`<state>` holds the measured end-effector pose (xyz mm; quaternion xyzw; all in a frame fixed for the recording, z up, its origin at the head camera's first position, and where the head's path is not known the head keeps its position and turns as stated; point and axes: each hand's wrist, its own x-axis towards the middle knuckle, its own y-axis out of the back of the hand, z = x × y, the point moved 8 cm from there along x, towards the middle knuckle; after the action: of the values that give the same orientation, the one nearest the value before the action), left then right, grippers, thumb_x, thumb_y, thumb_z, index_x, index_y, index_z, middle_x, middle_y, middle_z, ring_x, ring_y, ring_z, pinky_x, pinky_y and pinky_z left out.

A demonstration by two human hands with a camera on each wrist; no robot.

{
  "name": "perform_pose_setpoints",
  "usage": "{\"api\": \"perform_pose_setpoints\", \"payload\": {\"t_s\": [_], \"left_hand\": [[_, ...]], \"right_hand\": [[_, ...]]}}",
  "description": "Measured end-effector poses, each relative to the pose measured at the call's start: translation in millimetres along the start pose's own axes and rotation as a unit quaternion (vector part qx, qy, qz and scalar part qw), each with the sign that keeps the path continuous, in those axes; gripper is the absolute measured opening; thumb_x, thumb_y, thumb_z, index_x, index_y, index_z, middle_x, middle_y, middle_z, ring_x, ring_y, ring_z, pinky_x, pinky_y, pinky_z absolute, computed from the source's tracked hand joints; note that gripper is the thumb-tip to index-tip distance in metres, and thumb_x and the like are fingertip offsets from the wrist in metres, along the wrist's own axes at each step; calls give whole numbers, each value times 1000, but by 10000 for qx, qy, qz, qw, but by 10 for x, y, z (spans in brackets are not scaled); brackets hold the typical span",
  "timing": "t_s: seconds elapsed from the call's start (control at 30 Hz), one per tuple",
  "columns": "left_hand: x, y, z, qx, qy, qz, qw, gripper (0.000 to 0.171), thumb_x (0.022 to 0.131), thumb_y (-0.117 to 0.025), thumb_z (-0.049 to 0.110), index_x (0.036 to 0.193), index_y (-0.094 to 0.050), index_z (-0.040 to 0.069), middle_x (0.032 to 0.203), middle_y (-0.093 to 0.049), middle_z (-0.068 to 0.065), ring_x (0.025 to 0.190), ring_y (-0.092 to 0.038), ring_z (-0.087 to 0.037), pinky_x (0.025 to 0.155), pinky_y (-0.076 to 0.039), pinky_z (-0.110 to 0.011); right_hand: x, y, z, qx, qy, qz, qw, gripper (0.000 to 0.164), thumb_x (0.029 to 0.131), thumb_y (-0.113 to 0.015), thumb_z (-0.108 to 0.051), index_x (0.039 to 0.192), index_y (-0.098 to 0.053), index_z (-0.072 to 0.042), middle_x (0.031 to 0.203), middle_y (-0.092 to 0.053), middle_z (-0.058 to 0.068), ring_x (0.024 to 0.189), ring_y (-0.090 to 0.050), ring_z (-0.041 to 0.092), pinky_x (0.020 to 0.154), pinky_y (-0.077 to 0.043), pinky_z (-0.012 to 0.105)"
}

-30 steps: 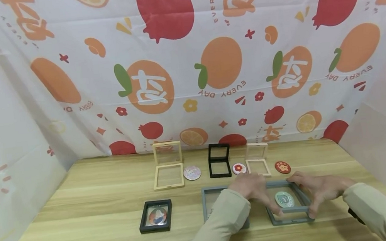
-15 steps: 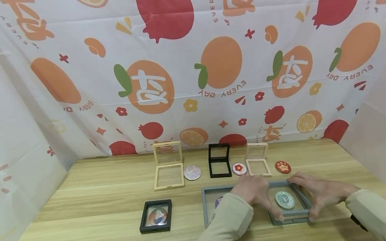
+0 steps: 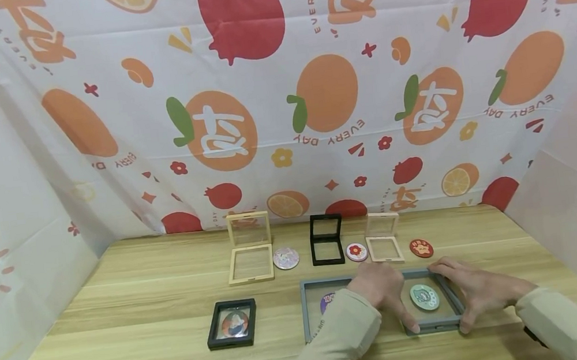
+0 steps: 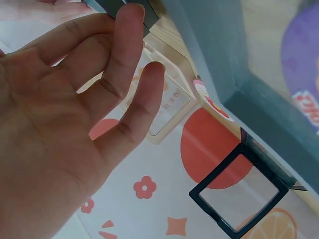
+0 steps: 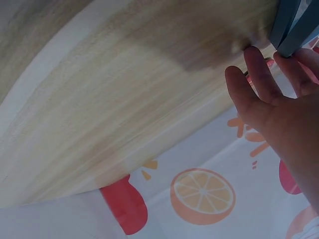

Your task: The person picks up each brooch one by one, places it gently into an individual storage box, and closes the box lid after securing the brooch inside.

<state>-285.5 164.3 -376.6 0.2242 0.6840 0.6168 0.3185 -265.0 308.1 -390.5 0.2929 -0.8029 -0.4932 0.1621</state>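
A grey display frame (image 3: 433, 327) lies on the table at the right, a round green badge (image 3: 425, 297) under its clear film. Its lid stands slightly raised; the right wrist view shows the two frame halves (image 5: 286, 30) in a narrow V. My left hand (image 3: 382, 287) holds the frame's left side, thumb at the front edge. At the right side, my right hand (image 3: 479, 292) grips it with thumb in front and fingers behind. Left of it lies another grey frame (image 3: 305, 309) holding a purple badge (image 3: 326, 302), partly hidden by my left sleeve.
A black frame (image 3: 233, 343) with a badge inside lies left of centre. Behind stand open frames: yellow (image 3: 253, 279), black (image 3: 327, 239) and pale pink (image 3: 386, 260). Loose badges lie between them: lilac (image 3: 286, 258), flower (image 3: 356, 251) and red (image 3: 421, 248). A fruit-print curtain (image 3: 276, 164) hangs behind.
The lid of the right grey frame has come down closer to its base, both hands lowering slightly with it. More of the purple badge shows past my left sleeve.
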Motion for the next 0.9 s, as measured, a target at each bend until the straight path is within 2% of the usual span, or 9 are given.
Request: {"api": "perform_pose_setpoints", "payload": {"t_s": [0.2, 0.33, 0.5, 0.73, 0.9], "left_hand": [[12, 3, 34, 328, 143, 56, 9993, 61, 62, -77, 80, 77, -67, 22, 72, -56, 11, 66, -50, -4, 60, -47, -24], [37, -26, 87, 685, 294, -114, 9971, 62, 62, -75, 83, 93, -74, 30, 76, -59, 13, 68, -51, -5, 67, -47, -26], [53, -70, 127, 969, 421, -320, 9939, 72, 61, -70, 87, 113, -73, 38, 84, -63, 16, 70, -51, -5, 71, -46, -27], [43, -84, 149, 1251, 452, -276, 9907, 70, 62, -67, 89, 106, -74, 36, 74, -58, 13, 64, -49, -5, 62, -42, -24], [48, -82, 172, 1472, 555, -246, 9872, 72, 60, -65, 91, 107, -74, 37, 75, -58, 13, 65, -48, -5, 66, -44, -25]], "right_hand": [[3, -17, -3, -170, -42, 90, 9998, 105, 54, -95, -29, 139, -44, 5, 134, -44, 13, 116, -46, 16, 90, -47, 30], [-3, -33, -11, -308, 20, 153, 9994, 106, 53, -96, -29, 139, -44, 6, 133, -44, 13, 114, -47, 18, 89, -48, 30], [-7, -57, -4, -329, -5, 134, 9994, 107, 53, -96, -29, 138, -43, 8, 133, -44, 13, 114, -47, 20, 89, -48, 30], [-2, -66, -16, -413, -29, 157, 9990, 107, 51, -97, -29, 137, -44, 6, 132, -44, 13, 113, -48, 21, 89, -49, 30], [13, -81, -40, -687, -24, 226, 9974, 110, 48, -99, -31, 137, -44, 5, 133, -45, 13, 113, -49, 26, 87, -50, 31]]}}
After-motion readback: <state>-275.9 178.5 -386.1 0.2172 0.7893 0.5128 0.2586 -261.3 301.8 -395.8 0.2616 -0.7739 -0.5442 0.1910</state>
